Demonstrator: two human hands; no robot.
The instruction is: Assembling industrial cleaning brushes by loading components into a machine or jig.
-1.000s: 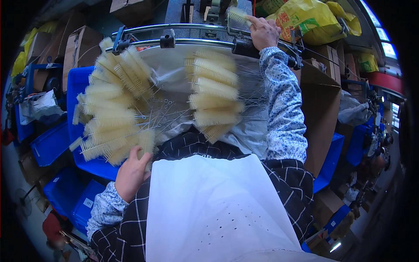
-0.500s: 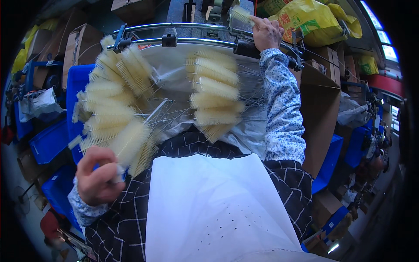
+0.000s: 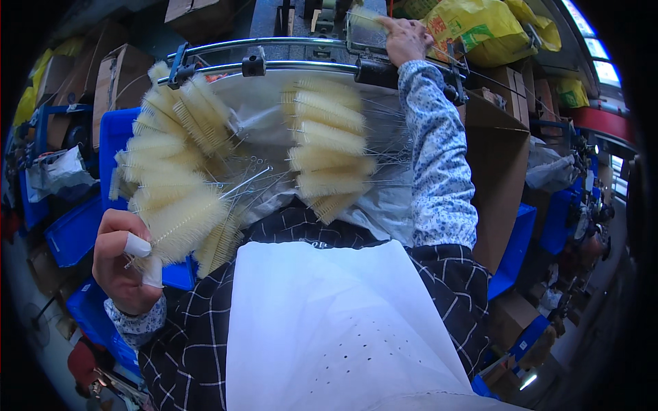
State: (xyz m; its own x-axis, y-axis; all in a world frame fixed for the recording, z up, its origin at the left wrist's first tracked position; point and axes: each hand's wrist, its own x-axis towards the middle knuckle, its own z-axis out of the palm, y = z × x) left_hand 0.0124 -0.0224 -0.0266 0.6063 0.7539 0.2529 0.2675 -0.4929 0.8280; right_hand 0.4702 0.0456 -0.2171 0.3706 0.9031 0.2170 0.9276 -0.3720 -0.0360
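Note:
My left hand (image 3: 123, 264), with white tape on two fingers, grips the wire stem of a cream bottle brush (image 3: 181, 222) at the lower left. Above it a fan of several similar brushes (image 3: 168, 147) lies on the left of a clear plastic sheet (image 3: 264, 116). A second stack of brushes (image 3: 329, 147) lies in the middle, wire stems pointing outward. My right hand (image 3: 404, 38) reaches far forward over the metal rails (image 3: 301, 65) and touches a pale brush head (image 3: 367, 20) at a machine part there. A white apron (image 3: 329, 329) covers my lap.
Blue plastic bins (image 3: 75, 229) stand at my left and another blue bin (image 3: 514, 250) at my right. Cardboard boxes (image 3: 113, 72) sit at the back left, a tall brown box (image 3: 497, 161) at the right. Yellow sacks (image 3: 480, 27) lie at the top right.
My left hand closed on a brush from the left fan and drew it down and leftward, then lifted it slightly. My right hand stayed at the machine behind the rails.

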